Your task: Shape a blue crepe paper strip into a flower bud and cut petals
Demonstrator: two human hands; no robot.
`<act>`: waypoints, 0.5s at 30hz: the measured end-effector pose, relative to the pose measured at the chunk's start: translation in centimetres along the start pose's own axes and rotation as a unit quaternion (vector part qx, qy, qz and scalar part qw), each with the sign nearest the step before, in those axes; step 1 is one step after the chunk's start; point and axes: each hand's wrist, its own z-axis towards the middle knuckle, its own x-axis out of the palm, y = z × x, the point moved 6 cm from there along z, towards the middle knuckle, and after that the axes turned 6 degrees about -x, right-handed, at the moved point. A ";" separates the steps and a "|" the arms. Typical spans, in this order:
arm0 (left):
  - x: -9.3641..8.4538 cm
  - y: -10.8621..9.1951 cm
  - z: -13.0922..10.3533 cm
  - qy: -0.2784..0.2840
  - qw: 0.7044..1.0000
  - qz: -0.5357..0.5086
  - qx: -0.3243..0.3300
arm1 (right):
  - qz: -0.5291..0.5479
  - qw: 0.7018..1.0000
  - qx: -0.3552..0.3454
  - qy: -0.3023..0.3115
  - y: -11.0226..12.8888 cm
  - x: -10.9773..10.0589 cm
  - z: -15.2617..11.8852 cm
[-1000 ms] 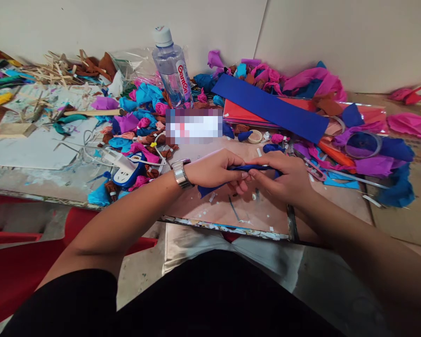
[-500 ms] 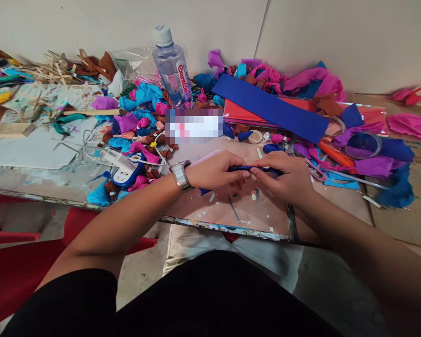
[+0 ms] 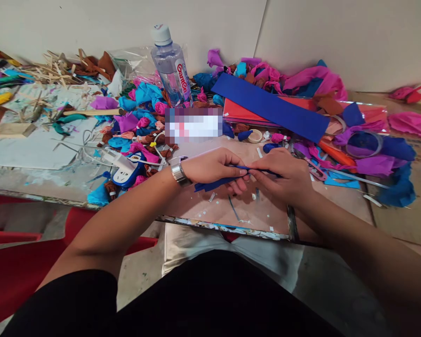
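Over the near part of the table, a strip of dark blue crepe paper is pinched between my two hands. My left hand closes on it with thumb and fingers, and a ruffled end hangs out below the palm. Close against it, my right hand pinches the paper at its narrow, gathered part, the fingertips of both hands nearly touching. Part of the paper is hidden behind the right fingers. A wide flat blue paper strip lies beyond the hands on red packets.
A water bottle stands behind a blurred-out pale rectangle. Crumpled coloured paper pieces surround a power strip at left. Tape rolls, a cutter and a thin rod lie right. The table's front edge is near my lap.
More of the blue crepe paper now shows below my left palm. The left fingers have shifted slightly on it, while the right hand stays almost in place.
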 end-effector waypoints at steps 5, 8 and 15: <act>0.0 0.1 -0.3 0.019 0.997 -0.062 -0.036 | -0.024 0.999 -0.031 0.002 0.3 -0.2 0.0; 0.0 0.2 -0.3 0.016 0.995 -0.090 -0.038 | -0.037 0.998 -0.053 0.009 0.4 -0.2 0.0; -0.4 0.2 0.0 -0.034 0.999 -0.020 -0.004 | -0.067 0.996 -0.050 0.008 -0.1 0.0 -0.1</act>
